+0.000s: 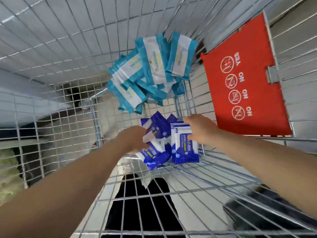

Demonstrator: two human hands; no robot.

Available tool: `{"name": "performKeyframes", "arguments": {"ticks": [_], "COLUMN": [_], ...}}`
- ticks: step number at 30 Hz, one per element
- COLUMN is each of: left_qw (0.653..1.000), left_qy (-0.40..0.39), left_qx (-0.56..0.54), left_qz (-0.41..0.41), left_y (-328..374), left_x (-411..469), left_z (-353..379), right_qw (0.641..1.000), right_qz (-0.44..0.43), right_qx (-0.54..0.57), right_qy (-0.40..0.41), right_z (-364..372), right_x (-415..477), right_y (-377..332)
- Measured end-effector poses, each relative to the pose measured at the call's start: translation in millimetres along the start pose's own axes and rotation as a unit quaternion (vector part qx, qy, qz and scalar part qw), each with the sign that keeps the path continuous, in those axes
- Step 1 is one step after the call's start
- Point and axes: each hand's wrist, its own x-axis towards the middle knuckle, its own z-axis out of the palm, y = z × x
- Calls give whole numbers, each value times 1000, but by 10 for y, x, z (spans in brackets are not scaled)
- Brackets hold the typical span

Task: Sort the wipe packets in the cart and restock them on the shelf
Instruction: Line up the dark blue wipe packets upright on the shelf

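Note:
I look down into a wire cart. Several teal-and-white wipe packets lie heaped at its far end. Closer to me sits a cluster of dark blue-and-white wipe packets. My left hand is at the left side of the blue cluster, fingers curled onto a blue packet. My right hand grips the top of an upright blue packet on the cluster's right side. Motion blur hides the left fingers' exact hold.
A red plastic child-seat flap with YES/NO pictograms lies against the cart's right side. Wire mesh walls close in the left and far sides. Tiled floor and my dark trousers show through the cart bottom.

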Motion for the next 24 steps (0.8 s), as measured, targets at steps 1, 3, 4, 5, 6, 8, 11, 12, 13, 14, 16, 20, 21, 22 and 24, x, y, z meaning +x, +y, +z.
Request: {"name": "performKeyframes", "arguments": {"ticks": [1,3,4,5,6,8,11,12,13,14,16,20,21,22,24], "left_qw": [1000,997,994,989,986,984,987,988,986,984,978,976,973,971,968], "left_qy": [2,22,35,47,52,42,21,22,28,33,43,46,46,45,42], "left_qx": [-18,-71,-103,-134,-156,-171,-153,-150,-158,-173,-198,-206,-220,-231,-243], "left_qz": [-8,-25,-31,-33,-36,-43,-35,-36,-36,-39,-44,-44,-45,-47,-44], "left_y": [-50,-146,-183,-203,-206,-179,-122,-123,-133,-148,-193,-289,-296,-308,-318], "left_x": [-42,-94,-87,-73,-51,-8,18,15,8,-5,-29,-57,-67,-71,-86], "left_z": [-68,-188,-225,-244,-246,-198,-65,-32,-14,-14,-44,-92,-98,-97,-90], "right_qw": [1000,1000,1000,999,998,996,991,989,988,985,979,976,975,976,986], "right_qz": [-4,-4,-1,2,2,-1,14,23,31,39,52,69,69,69,61], "right_qx": [-14,-12,10,40,67,92,130,142,152,164,193,206,205,198,148], "right_qy": [-4,2,11,14,16,12,-1,-11,-20,-26,-27,-30,-40,-51,-48], "right_z": [-7,-21,-37,-56,-73,-100,-96,-88,-77,-63,-30,58,72,84,121], "right_x": [-2,-6,-5,-5,-10,-17,-57,-73,-86,-90,-60,87,107,116,130], "right_y": [-2,2,1,-7,-11,-7,8,6,1,-10,-48,-138,-150,-151,-123]}}
